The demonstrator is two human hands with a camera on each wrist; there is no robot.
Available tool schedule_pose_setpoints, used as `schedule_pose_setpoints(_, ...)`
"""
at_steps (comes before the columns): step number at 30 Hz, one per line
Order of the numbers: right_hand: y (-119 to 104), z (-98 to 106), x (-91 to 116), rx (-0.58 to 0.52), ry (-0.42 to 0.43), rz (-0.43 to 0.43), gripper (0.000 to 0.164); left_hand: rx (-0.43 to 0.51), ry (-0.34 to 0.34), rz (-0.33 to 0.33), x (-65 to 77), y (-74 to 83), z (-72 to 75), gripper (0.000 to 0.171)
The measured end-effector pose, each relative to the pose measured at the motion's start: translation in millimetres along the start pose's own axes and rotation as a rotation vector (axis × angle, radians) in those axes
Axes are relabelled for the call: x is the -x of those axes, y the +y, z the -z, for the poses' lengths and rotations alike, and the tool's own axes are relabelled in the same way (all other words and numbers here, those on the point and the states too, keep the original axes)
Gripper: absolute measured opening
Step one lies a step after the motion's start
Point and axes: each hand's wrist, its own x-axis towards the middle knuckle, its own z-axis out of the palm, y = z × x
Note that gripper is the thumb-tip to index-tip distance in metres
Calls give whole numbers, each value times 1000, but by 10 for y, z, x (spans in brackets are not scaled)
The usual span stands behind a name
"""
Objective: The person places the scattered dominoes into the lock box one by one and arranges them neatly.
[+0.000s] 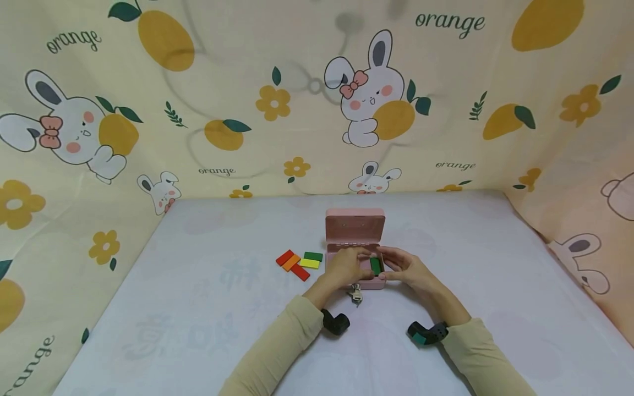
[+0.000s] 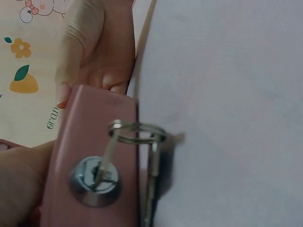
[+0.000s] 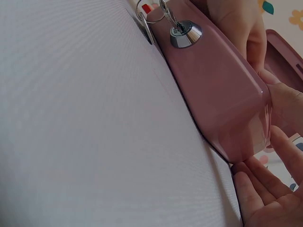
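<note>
A small pink metal cash box (image 1: 355, 285) stands on the table with its lid (image 1: 354, 226) raised at the back. My left hand (image 1: 344, 267) reaches into it from the left, thumb and fingers at the two ends of a green block (image 1: 375, 266) near the right wall. The fingertips are partly hidden. At the right end of the box, my right hand (image 1: 408, 269) holds its side; in the right wrist view the thumb (image 3: 286, 101) lies at the rim and the fingers (image 3: 267, 182) against the outer wall. A key sits in the front lock (image 2: 97, 179).
Left of the box lie loose blocks on the white table (image 1: 198, 275): red (image 1: 300, 272) and orange (image 1: 291, 262) ones together, a yellow one (image 1: 309, 264) and a green one beside them. A key ring (image 1: 355, 294) hangs at the box front. A patterned cloth backs the table.
</note>
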Motion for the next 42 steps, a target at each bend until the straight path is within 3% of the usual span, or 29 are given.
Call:
schedule_pose_setpoints(20,-21,-17,13,8,6,-16,75,103,100,-117,213,-96,235,35)
schedule_pose_setpoints(27,-42,-26,25,-12,11,-25,77,172,100,-133,279,-201,376,38)
schedule_pose_setpoints(42,-24,-14,21,24,15,-65,75,153,160,-185,453,-474,506,32)
